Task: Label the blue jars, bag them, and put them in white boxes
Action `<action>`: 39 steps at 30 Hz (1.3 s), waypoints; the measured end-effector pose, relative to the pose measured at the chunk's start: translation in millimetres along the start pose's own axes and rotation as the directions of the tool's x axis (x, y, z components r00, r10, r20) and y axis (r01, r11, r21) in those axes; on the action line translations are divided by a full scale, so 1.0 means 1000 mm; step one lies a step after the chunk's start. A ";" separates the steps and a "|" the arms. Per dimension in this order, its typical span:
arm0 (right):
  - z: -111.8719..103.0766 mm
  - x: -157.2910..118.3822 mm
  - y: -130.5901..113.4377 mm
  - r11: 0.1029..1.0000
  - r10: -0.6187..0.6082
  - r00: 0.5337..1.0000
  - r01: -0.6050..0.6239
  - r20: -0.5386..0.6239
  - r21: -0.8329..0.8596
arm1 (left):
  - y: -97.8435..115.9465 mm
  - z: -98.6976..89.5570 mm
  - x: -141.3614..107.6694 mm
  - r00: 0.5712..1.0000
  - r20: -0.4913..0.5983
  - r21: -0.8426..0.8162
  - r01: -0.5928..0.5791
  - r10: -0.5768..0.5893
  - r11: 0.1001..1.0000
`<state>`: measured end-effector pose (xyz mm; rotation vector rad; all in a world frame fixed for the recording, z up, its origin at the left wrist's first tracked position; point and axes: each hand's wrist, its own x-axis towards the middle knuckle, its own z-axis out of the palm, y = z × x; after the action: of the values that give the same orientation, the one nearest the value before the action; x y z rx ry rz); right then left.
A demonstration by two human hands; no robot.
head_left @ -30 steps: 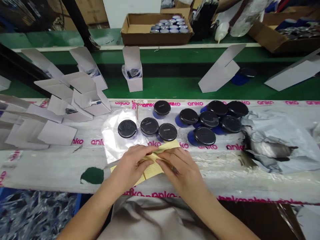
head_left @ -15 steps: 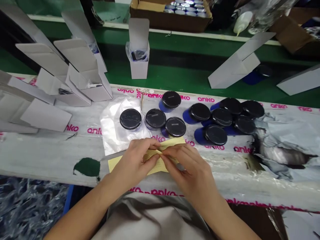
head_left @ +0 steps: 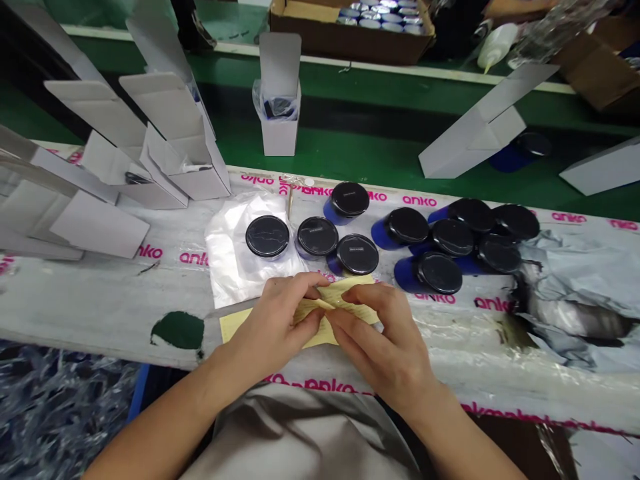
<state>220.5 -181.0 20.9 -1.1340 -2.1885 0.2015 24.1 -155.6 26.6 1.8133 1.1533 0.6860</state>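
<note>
My left hand [head_left: 270, 327] and my right hand [head_left: 383, 340] meet over a creased yellow paper sheet [head_left: 345, 293], pinching it between fingers and thumbs. Part of the sheet is hidden under my fingers. Just beyond my hands, several blue jars with black lids [head_left: 354, 255] lie on their sides or stand on the printed white bench cover [head_left: 100, 307]. One black-lidded jar [head_left: 267, 236] rests on a clear plastic bag [head_left: 235, 260] near my left hand.
Open white cardboard boxes [head_left: 170, 127] stand at the left, and a crumpled grey bag [head_left: 575, 300] lies at the right. A carton of jars [head_left: 350, 27] and a white squeeze bottle [head_left: 497, 47] sit beyond the green bench.
The view has tilted down, so the bench sits higher in the picture. My fingers have shifted on the yellow sheet, and my right hand's fingers now lie more spread over it.
</note>
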 end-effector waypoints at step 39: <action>-0.012 0.074 -0.011 0.571 0.441 0.837 -0.541 0.325 0.618 | -0.024 -0.061 0.010 0.985 -0.105 0.036 -0.131 0.134 0.991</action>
<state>189.8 -132.1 70.4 -1.2507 -1.5678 1.2762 -30.1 -119.1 35.2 1.9098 1.1240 0.8570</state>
